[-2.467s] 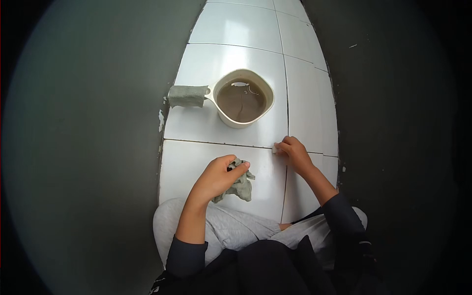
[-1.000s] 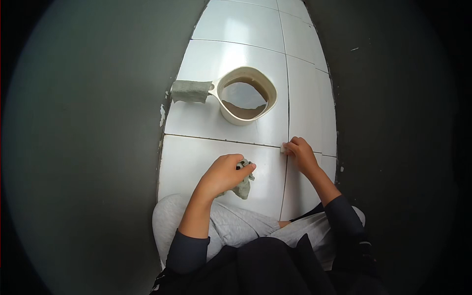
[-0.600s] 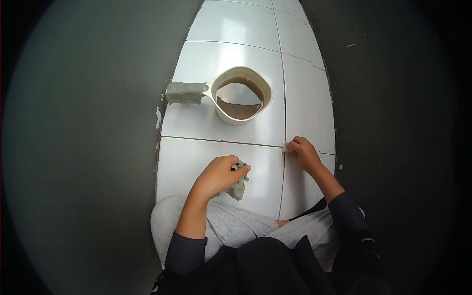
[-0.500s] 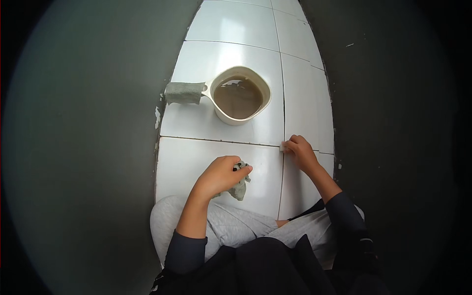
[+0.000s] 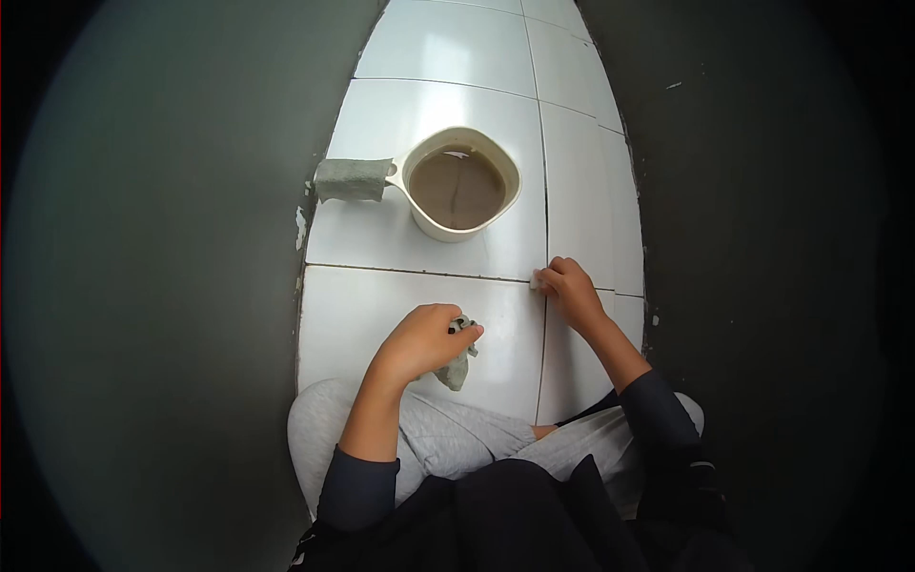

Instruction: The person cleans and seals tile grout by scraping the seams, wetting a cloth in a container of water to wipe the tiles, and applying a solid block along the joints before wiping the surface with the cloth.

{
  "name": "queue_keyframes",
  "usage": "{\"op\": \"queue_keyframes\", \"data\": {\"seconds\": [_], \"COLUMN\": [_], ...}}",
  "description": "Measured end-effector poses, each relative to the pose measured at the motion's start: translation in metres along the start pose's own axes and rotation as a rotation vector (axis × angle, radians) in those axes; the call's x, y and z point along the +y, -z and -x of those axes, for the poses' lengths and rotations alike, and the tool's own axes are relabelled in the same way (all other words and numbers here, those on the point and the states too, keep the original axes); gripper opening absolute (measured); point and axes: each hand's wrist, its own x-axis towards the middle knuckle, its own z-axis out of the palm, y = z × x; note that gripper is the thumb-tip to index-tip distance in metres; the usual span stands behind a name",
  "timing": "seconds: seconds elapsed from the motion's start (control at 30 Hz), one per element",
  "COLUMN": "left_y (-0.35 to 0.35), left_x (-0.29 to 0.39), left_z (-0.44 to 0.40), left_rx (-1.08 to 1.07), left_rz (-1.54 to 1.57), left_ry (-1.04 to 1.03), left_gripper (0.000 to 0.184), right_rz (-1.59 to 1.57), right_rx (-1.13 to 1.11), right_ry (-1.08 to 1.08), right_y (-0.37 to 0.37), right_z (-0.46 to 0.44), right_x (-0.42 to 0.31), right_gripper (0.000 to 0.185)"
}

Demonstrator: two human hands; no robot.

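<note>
A crumpled grey-green cloth (image 5: pixel 455 370) hangs from my left hand (image 5: pixel 419 341), whose fingers are closed around it over the near white tile. To the right, my right hand (image 5: pixel 569 288) pinches a small whitish piece (image 5: pixel 536 280) against the tile seam where the dark joint lines cross. Beyond both hands stands a cream dipper (image 5: pixel 515 191) holding murky brown water (image 5: pixel 457 189). Its handle points left, and a folded grey-green cloth (image 5: pixel 353 179) is draped over it.
White tiles (image 5: pixel 448 114) with dark seams form a narrow strip running away from me. Dark grey surfaces (image 5: pixel 191 286) border the strip on the left and right. My crossed legs in light grey trousers (image 5: pixel 329 415) are at the near end.
The small whitish piece in my right hand has shifted back and forth along the seam, most recently leftward. My left hand still holds the cloth. Reflections on the water have changed.
</note>
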Motion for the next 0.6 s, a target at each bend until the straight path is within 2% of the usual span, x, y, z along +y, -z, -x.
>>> {"op": "queue_keyframes", "data": {"seconds": [0.03,0.13,0.2,0.23,0.33,0.5,0.6], "left_y": [0.001,0.003,0.004,0.004,0.001,0.003,0.003], "left_x": [0.002,0.0,-0.001,-0.001,-0.001,0.006,-0.002], "left_z": [0.002,0.004,0.005,0.006,0.004,0.004,0.005], "left_rx": [-0.014,-0.011,0.012,0.005,0.004,-0.057,-0.017], "left_rz": [0.013,0.024,0.036,0.046,0.045,0.025,0.061], "left_ry": [0.029,0.055,0.043,0.047,0.036,0.068,0.034], "left_gripper": [0.041,0.041,0.041,0.042,0.041,0.041,0.041], "right_rz": [-0.025,-0.015,-0.008,0.042,0.001,-0.03,-0.036], "right_rx": [0.013,0.014,0.0,-0.078,-0.044,0.037,-0.042], "right_ry": [0.036,0.053,0.042,-0.011,-0.035,0.035,-0.001], "right_y": [-0.006,-0.013,-0.002,0.006,0.007,-0.011,-0.003], "right_z": [-0.005,-0.008,0.0,0.007,0.018,-0.005,0.001], "right_x": [-0.007,-0.014,0.006,0.018,0.032,-0.012,0.001], "right_gripper": [0.023,0.024,0.017,0.018,0.019,0.023,0.023]}}
